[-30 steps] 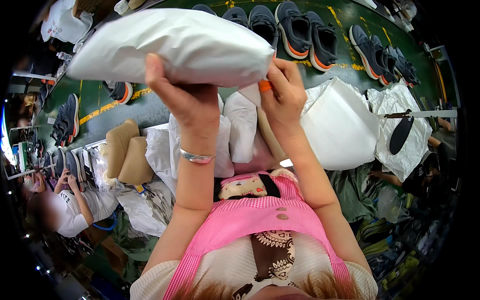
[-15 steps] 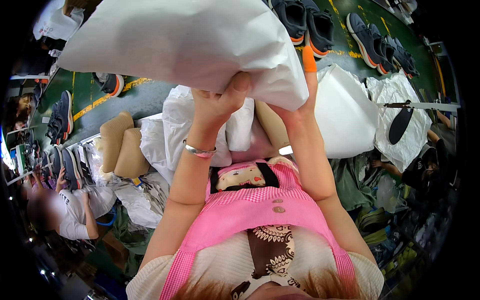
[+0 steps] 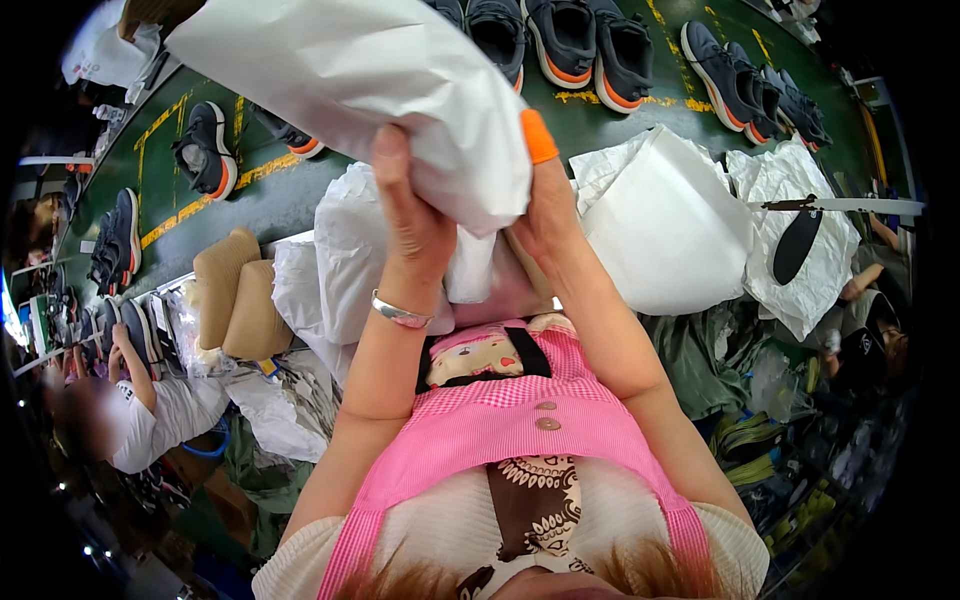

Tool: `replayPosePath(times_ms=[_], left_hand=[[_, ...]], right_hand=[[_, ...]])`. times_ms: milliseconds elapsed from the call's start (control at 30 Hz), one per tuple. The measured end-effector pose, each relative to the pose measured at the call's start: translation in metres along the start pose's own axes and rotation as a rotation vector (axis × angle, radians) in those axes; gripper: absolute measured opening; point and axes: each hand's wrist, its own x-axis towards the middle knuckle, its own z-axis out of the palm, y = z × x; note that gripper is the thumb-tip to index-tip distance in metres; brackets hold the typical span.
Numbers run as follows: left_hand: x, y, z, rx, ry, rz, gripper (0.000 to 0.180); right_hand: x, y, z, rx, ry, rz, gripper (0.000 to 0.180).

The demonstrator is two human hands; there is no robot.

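Note:
A large sheet of white paper (image 3: 370, 90) is raised in front of me, its near end gathered and creased between my two hands. My left hand (image 3: 412, 225), a silver bangle on its wrist, grips the paper's near left side with the thumb up against it. The paper partly covers its other fingers. At the paper's right edge, my right hand (image 3: 552, 205) also closes on the sheet. An orange finger cot (image 3: 538, 137) caps one of its digits. Dark sneakers (image 3: 560, 45) with orange-edged soles stand just beyond the sheet.
More sneakers (image 3: 720, 75) stand on the green surface (image 3: 660, 75) marked with yellow lines. Tan curved pieces (image 3: 250, 310) lie at left. Loose white sheets (image 3: 670, 220) and a black insole (image 3: 797, 245) are at right. A person (image 3: 160, 420) works at the left.
The paper has narrowed and bunched up between my hands. My right hand has moved left, closer to my left hand. More sneakers now show beyond the sheet.

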Motion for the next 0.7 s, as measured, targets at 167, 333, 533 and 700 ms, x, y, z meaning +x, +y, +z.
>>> replayPosePath(times_ms=[167,333,533,700], left_hand=[[0.001,0.001,-0.019,0.141,-0.015,0.102,0.073],[-0.005,0.007,-0.017,0.335,-0.064,0.053,0.077],[-0.002,0.025,-0.026,0.296,-0.019,-0.035,0.070],[0.034,0.067,-0.062,0.106,0.034,0.032,0.053]], right_hand=[[0.002,-0.007,-0.002,-0.472,0.098,-0.182,0.035],[0.003,0.007,0.015,-0.315,0.102,-0.120,0.037],[0.026,0.021,0.013,-0.238,-0.021,-0.169,0.036],[0.043,0.039,0.055,-1.211,-0.189,-0.640,0.044]])
